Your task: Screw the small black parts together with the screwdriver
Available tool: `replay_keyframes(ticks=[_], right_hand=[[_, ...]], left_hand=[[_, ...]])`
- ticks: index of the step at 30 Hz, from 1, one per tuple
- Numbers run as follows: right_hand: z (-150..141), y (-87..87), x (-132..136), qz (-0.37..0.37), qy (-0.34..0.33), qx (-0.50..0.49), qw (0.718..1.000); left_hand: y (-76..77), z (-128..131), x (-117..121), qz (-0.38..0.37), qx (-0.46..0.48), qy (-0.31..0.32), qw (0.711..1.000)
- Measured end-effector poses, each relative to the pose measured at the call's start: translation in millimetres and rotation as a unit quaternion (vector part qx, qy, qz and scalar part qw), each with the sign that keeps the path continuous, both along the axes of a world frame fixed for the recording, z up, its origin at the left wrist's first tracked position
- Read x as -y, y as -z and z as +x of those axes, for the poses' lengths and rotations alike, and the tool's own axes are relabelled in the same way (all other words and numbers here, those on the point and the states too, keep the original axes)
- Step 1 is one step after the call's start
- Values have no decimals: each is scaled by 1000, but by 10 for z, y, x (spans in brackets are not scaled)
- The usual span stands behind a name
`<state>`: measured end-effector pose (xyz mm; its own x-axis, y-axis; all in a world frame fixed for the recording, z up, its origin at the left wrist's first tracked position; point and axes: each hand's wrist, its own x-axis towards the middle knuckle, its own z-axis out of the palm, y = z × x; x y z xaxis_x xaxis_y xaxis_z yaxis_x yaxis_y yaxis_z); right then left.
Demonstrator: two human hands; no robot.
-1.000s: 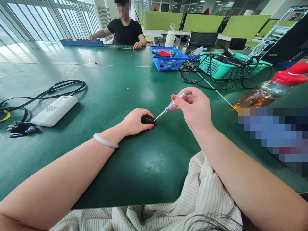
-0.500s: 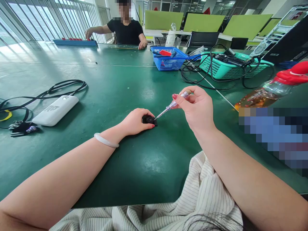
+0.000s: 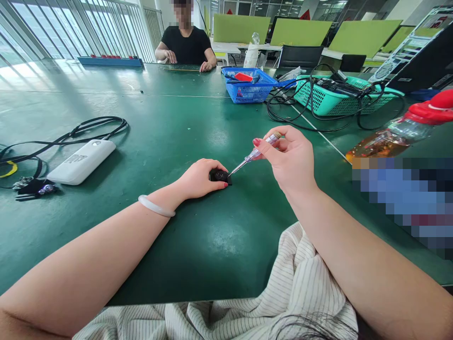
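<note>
On the green tabletop (image 3: 219,236), my left hand (image 3: 201,179) is closed around a small black part (image 3: 220,175) with a rounded top, pinning it between thumb and fingers. What kind of part it is I cannot make out. Pinched in the fingers of my right hand (image 3: 292,156) is a screwdriver (image 3: 253,154) with a clear handle. It slants down to the left, and its metal tip is at the right edge of the black part. Whether the tip sits in a screw is too small to tell.
A white power bank (image 3: 82,161) with black cables lies left. Beyond are a blue basket (image 3: 249,89) of tools and a teal basket (image 3: 322,105) with tangled cables. A red-capped bottle (image 3: 385,137) lies right. Across the table sits a person (image 3: 186,45) near a long blue box (image 3: 109,62).
The person across the table has drawn one arm back from the blue box toward their body. My hands, the screwdriver and the black part look nearly unchanged.
</note>
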<state>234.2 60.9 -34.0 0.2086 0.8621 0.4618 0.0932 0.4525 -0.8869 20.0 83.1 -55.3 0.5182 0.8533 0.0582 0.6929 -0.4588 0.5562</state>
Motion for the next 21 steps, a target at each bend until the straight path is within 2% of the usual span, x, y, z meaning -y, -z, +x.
replay_keyframes(ticks=[21], right_hand=[[7,5,-25,0,-2,-5,1000]], left_hand=[[-4,-9,0,1,1,2,1000]])
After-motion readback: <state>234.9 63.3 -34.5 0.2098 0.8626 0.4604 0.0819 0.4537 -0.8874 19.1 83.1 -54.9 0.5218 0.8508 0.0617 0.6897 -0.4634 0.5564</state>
